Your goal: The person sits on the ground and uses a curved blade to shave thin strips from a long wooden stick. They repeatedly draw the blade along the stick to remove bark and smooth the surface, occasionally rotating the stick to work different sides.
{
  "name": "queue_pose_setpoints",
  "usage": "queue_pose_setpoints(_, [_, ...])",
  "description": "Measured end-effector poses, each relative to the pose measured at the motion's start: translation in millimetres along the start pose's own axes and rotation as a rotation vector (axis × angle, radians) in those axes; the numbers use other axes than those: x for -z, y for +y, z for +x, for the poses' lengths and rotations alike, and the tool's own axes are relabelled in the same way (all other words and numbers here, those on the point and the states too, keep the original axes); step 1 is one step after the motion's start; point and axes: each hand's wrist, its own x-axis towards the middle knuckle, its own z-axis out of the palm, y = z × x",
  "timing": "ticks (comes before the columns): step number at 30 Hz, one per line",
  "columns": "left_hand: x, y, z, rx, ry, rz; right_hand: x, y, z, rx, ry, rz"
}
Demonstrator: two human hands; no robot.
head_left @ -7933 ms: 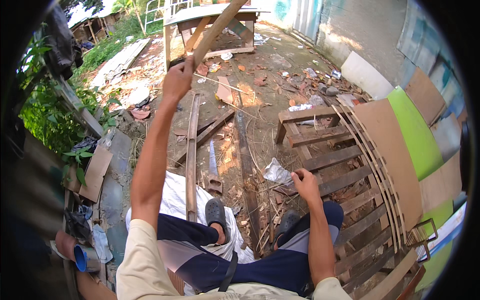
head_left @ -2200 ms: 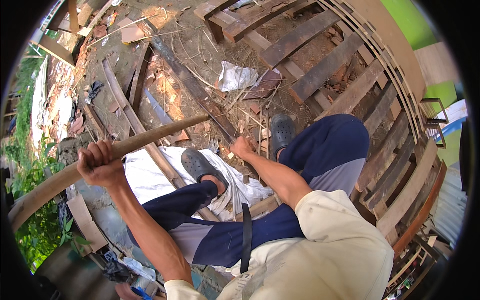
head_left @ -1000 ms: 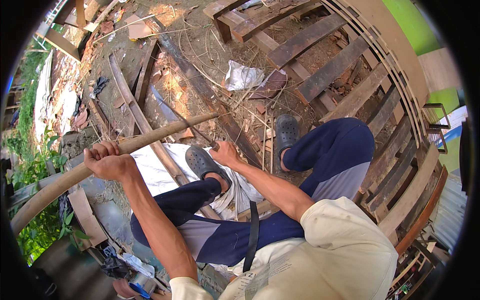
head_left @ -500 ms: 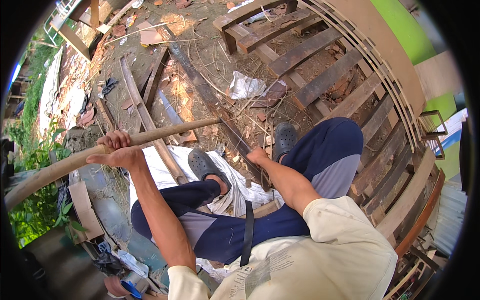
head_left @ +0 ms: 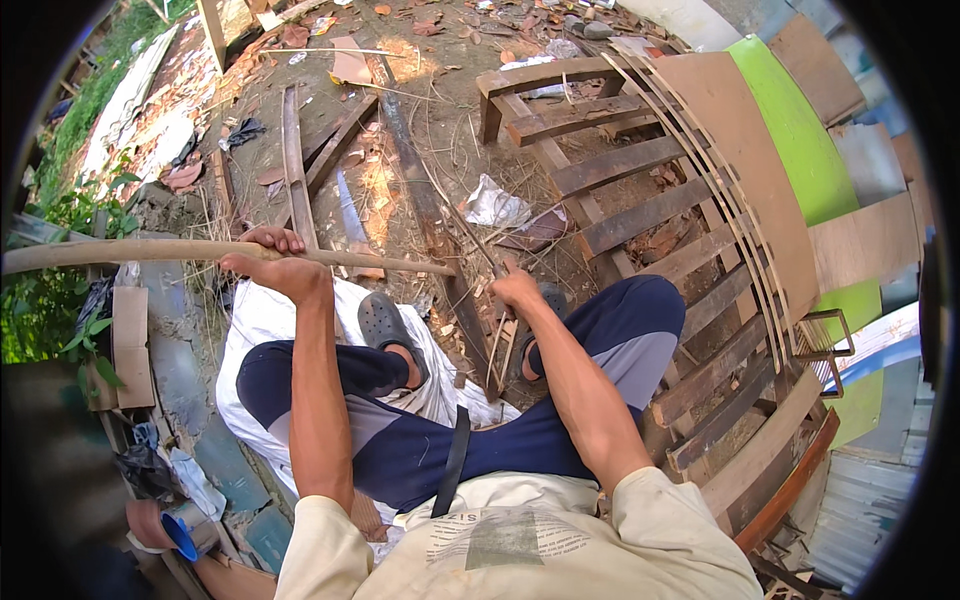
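Note:
My left hand (head_left: pixel 272 262) grips a long, light-brown wooden pole (head_left: pixel 150 250), the palm below it and fingers curled over the top. The pole lies almost level and its tapered end meets or overlaps a dark wooden beam (head_left: pixel 412 165) between my feet. My right hand (head_left: pixel 515 288) is closed on a slim, dark, blade-like tool (head_left: pixel 465 222) that points away and to the left. Its exact kind is too small to tell. The tool lies just right of the beam, apart from the pole's end.
A slatted wooden frame (head_left: pixel 640 165) stands on the right, with thin strips (head_left: pixel 735 190) along it. White sheeting (head_left: pixel 255 350) lies under my left leg. Planks (head_left: pixel 293 160), a handsaw-like blade (head_left: pixel 350 205) and a crumpled white bag (head_left: pixel 495 203) are on the littered ground.
The pole has swung from a slant to nearly level, its tip now lower. My right hand has risen slightly away from me with the tool. The whole view has turned somewhat.

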Motion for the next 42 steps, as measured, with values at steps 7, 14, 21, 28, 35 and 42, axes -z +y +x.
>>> queue_pose_setpoints(7, [9.5,7.3,-27.4,-0.053,-0.064,0.016,-12.4,-31.6,-99.1,-0.021,-0.004,0.24])
queue_pose_setpoints(14, [3.5,5.4,-30.2,-0.109,-0.259,0.021,-105.3,30.1,-54.7,0.087,0.039,0.003])
queue_pose_setpoints(21, [1.6,6.9,-27.9,-0.121,-0.197,0.03,-105.0,23.2,-44.1,0.111,0.001,0.127])
queue_pose_setpoints(28, [-6.4,13.9,-27.6,-0.141,-0.147,0.088,-103.9,-1.5,-38.3,0.176,-0.035,0.195])
queue_pose_setpoints(35, [-14.1,11.8,-25.6,-0.154,-0.179,0.195,-117.2,6.0,-29.6,0.147,0.058,0.191])
queue_pose_setpoints(42, [-17.7,6.9,-10.9,-0.145,-0.082,0.23,-103.8,-7.8,-32.1,0.196,-0.057,0.222])
